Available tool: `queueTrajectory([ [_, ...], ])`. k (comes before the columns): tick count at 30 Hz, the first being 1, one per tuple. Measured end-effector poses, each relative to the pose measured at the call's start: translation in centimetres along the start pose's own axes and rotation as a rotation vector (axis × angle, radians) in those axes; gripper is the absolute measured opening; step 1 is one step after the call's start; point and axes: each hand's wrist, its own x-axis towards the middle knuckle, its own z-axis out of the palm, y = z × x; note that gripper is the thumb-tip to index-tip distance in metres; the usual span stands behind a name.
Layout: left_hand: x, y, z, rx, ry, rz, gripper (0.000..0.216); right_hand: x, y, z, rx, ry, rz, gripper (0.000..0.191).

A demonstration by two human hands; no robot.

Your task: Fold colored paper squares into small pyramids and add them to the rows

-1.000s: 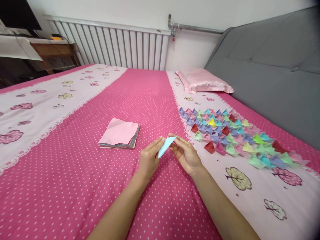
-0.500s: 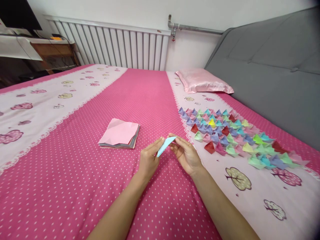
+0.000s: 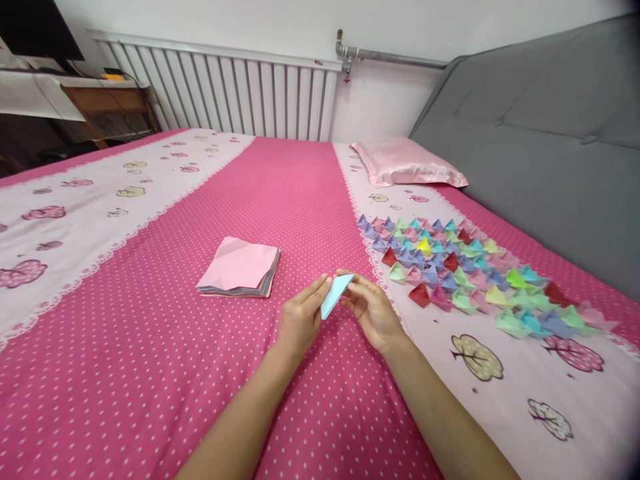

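Observation:
A small light-blue folded paper [image 3: 337, 296] is held up above the bed between my two hands. My left hand [image 3: 303, 316] pinches its left edge. The fingers of my right hand [image 3: 373, 311] are curled round its upper right side, with some fingertips hidden behind the paper. To the left of my hands lies a stack of square paper sheets [image 3: 240, 265] with a pink sheet on top. Many small folded paper boats [image 3: 450, 263] in several colours stand in rows on the right.
A pink dotted bedspread [image 3: 280, 193] with pale printed bands lies under everything. At the back right rests a pink pillow [image 3: 407, 162], beside the grey headboard [image 3: 540, 127]. A white radiator [image 3: 225, 90] lines the wall, and a desk [image 3: 107, 103] with a monitor stands far left.
The light-blue paper has been tilted so that more of its flat face shows, and it has moved slightly right. Both hands keep hold of it. The stack and boats are unchanged.

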Motion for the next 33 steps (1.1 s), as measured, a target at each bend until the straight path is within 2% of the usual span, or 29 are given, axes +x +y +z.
queueTrajectory([
  [5, -0.2, 0.2, 0.1, 0.076, -0.047, 0.013, 0.047, -0.4, 0.6, 0.6, -0.064, -0.045, 0.001, 0.029],
  [9, -0.2, 0.3, 0.6, 0.051, -0.111, 0.012, 0.060, -0.5, 1.4, 1.0, -0.134, 0.010, -0.037, 0.033],
  [14, -0.6, 0.7, 1.2, -0.124, -0.247, 0.025, 0.080, 0.0, 2.0, 0.7, -0.282, 0.084, -0.262, 0.040],
  [17, -0.5, 1.1, 1.2, -0.266, -0.284, -0.026, 0.082, 0.2, 1.8, 0.2, -0.426, 0.155, -0.389, 0.033],
  [22, 0.0, 1.6, 0.8, -0.362, -0.197, -0.187, 0.050, 0.1, 1.2, -0.3, -0.601, 0.131, -0.441, 0.021],
  [26, 0.1, 1.5, 0.7, -0.270, -0.094, -0.298, 0.030, 0.0, 1.0, -0.3, -0.728, 0.075, -0.459, 0.020],
  [29, -0.1, 1.1, 0.7, -0.190, -0.058, -0.349, 0.029, 0.0, 0.9, -0.3, -0.767, 0.024, -0.456, 0.024],
  [33, -0.1, 0.4, 1.0, -0.310, -0.077, -0.431, 0.036, 0.4, 0.9, -0.8, -0.774, -0.075, -0.452, 0.033],
])
